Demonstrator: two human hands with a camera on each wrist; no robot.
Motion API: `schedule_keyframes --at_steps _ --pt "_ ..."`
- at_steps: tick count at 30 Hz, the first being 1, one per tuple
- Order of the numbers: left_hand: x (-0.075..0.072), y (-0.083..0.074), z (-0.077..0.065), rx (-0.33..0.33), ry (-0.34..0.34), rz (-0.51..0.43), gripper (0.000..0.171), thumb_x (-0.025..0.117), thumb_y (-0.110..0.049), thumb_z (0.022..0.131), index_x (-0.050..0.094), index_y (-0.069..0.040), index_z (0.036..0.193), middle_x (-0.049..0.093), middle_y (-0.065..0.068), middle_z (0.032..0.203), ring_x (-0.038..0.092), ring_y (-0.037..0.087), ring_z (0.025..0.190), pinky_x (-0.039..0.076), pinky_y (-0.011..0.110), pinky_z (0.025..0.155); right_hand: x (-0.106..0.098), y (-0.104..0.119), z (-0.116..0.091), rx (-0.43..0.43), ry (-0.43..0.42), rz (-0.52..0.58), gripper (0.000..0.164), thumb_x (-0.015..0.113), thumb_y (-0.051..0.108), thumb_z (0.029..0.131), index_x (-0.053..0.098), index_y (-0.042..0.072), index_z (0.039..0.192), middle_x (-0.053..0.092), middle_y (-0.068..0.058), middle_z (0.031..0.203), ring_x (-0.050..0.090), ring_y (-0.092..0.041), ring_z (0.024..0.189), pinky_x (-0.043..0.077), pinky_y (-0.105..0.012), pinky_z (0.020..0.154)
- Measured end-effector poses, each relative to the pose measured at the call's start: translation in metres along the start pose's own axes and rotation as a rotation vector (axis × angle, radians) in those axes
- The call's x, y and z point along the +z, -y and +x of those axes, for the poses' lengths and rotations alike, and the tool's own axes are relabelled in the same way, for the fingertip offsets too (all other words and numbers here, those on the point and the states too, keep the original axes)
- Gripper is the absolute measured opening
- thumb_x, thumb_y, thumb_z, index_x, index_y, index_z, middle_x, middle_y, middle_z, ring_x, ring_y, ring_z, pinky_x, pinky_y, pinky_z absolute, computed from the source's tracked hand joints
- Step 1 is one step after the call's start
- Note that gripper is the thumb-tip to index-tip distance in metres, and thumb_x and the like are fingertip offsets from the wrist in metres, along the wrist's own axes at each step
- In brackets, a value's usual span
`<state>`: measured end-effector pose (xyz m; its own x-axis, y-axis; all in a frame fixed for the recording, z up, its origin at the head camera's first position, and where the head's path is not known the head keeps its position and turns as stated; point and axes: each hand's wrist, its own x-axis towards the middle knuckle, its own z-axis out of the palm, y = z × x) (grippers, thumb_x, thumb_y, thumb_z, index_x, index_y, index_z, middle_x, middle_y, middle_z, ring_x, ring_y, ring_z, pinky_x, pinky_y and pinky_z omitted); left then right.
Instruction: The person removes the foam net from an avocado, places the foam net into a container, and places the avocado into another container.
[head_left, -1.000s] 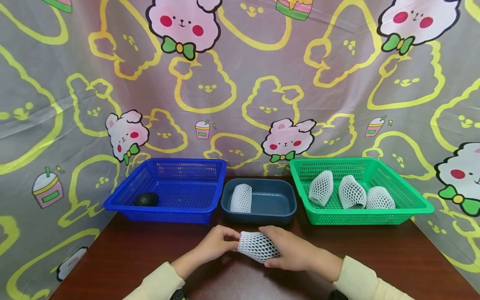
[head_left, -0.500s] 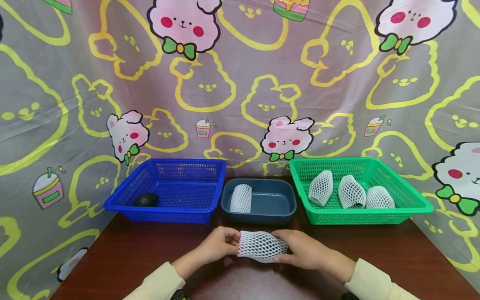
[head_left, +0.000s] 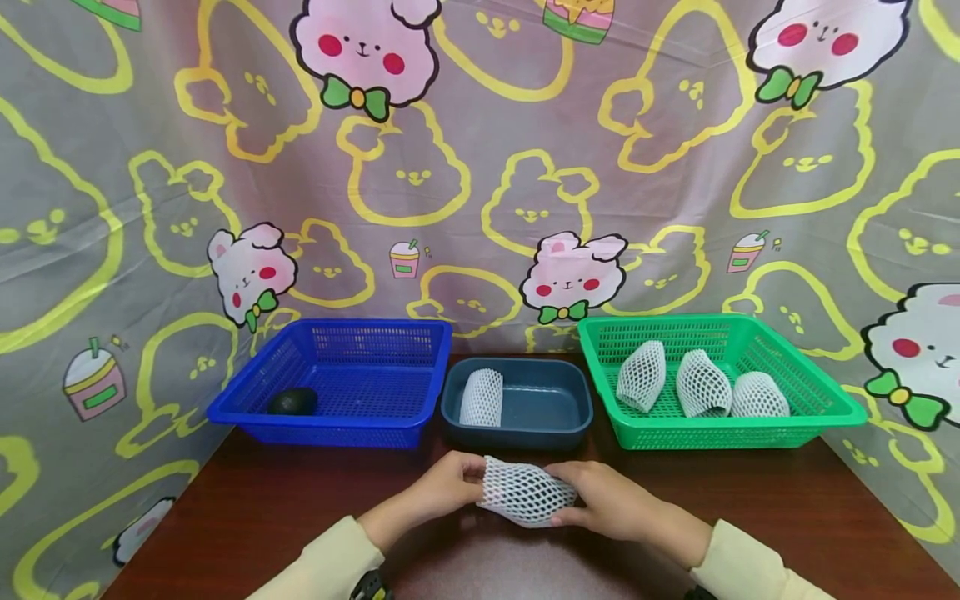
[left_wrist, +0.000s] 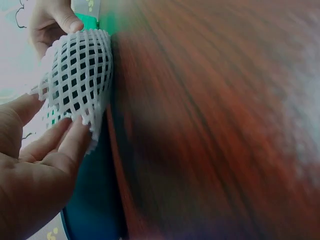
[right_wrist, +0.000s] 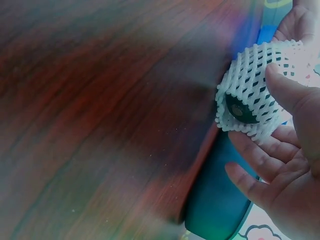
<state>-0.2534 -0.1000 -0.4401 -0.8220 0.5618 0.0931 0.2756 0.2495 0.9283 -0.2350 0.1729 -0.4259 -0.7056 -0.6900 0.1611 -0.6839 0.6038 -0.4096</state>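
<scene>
In front of the middle tray, both hands hold a white foam net sleeve [head_left: 528, 493] above the brown table. A dark green avocado [right_wrist: 238, 107] sits inside; its stem end shows through the sleeve's open right end in the right wrist view. My left hand [head_left: 442, 485] pinches the sleeve's left edge between thumb and fingers. The right hand [head_left: 618, 504] grips the other end, thumb on the near side. Through the mesh in the left wrist view, the fruit looks dark. A bare avocado [head_left: 293, 401] lies in the blue basket [head_left: 322, 429] at left.
Behind the hands stands a dark blue-grey tray [head_left: 525, 435] with another foam net sleeve [head_left: 482, 398] at its left. To the right, a green basket [head_left: 738, 437] holds three net-covered pieces, among them a sleeve [head_left: 703, 383]. A patterned cloth [head_left: 480, 167] hangs behind.
The right hand has shifted right along the sleeve, which now spans more widely between the hands. My left hand has moved slightly right, and the sleeve's left end has tipped up a little.
</scene>
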Motion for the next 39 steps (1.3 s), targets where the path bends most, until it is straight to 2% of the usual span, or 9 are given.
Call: schedule_keyframes --at_steps 5,10,19,26,31,35,39 --pt "0.006 0.000 0.004 -0.020 0.017 -0.030 0.021 0.057 0.012 0.074 0.063 0.010 0.094 0.065 0.005 0.090 0.058 0.008 0.077 0.048 0.018 0.065 -0.001 0.001 0.001 0.001 0.002 0.001 0.055 0.075 0.033 0.085 0.059 0.000 0.126 0.064 -0.005 0.119 0.059 -0.013 0.107 0.049 -0.037 0.092" --pt "0.010 0.000 0.007 -0.032 0.011 -0.044 0.025 0.059 0.013 0.074 0.063 0.011 0.098 0.064 0.003 0.088 0.058 0.010 0.076 0.047 0.018 0.064 -0.001 0.003 0.000 0.009 0.004 0.006 0.055 0.076 0.031 0.084 0.059 -0.001 0.126 0.064 -0.005 0.119 0.059 -0.013 0.107 0.049 -0.037 0.092" --pt "0.014 0.000 0.009 -0.065 -0.008 0.078 0.032 0.053 0.017 0.068 0.065 0.005 0.095 0.060 -0.002 0.078 0.054 0.015 0.069 0.042 0.020 0.058 -0.001 0.003 0.000 -0.027 -0.020 -0.003 0.054 0.075 0.034 0.085 0.060 -0.001 0.124 0.065 -0.005 0.117 0.060 -0.014 0.106 0.050 -0.038 0.091" --pt "0.015 -0.003 0.009 -0.052 0.008 0.097 0.028 0.060 0.017 0.069 0.064 0.004 0.093 0.059 -0.002 0.076 0.052 0.010 0.066 0.042 0.020 0.058 0.000 0.002 0.000 -0.026 -0.026 -0.011 0.053 0.076 0.034 0.084 0.062 -0.001 0.122 0.066 -0.005 0.115 0.061 -0.014 0.104 0.050 -0.037 0.089" --pt "0.015 -0.004 0.007 -0.051 0.004 0.102 0.029 0.058 0.017 0.068 0.063 0.004 0.093 0.059 -0.002 0.076 0.053 0.009 0.067 0.043 0.020 0.059 -0.001 0.002 0.000 -0.021 -0.036 -0.016 0.050 0.077 0.032 0.083 0.063 0.000 0.119 0.066 -0.004 0.112 0.061 -0.013 0.101 0.051 -0.036 0.088" --pt "0.014 0.000 0.007 -0.042 0.023 0.076 0.028 0.061 0.016 0.071 0.063 0.004 0.096 0.062 -0.001 0.080 0.055 0.008 0.070 0.045 0.020 0.062 -0.003 0.002 0.000 -0.016 -0.040 -0.002 0.046 0.078 0.030 0.083 0.065 0.002 0.117 0.067 -0.001 0.110 0.061 -0.010 0.099 0.052 -0.035 0.086" --pt "0.013 0.002 0.007 -0.026 0.040 0.058 0.027 0.063 0.015 0.072 0.064 0.004 0.096 0.062 -0.002 0.080 0.056 0.007 0.070 0.046 0.020 0.062 -0.003 0.002 0.000 -0.046 -0.065 0.011 0.037 0.078 0.028 0.082 0.066 0.007 0.110 0.065 0.006 0.102 0.059 -0.006 0.092 0.052 -0.031 0.082"
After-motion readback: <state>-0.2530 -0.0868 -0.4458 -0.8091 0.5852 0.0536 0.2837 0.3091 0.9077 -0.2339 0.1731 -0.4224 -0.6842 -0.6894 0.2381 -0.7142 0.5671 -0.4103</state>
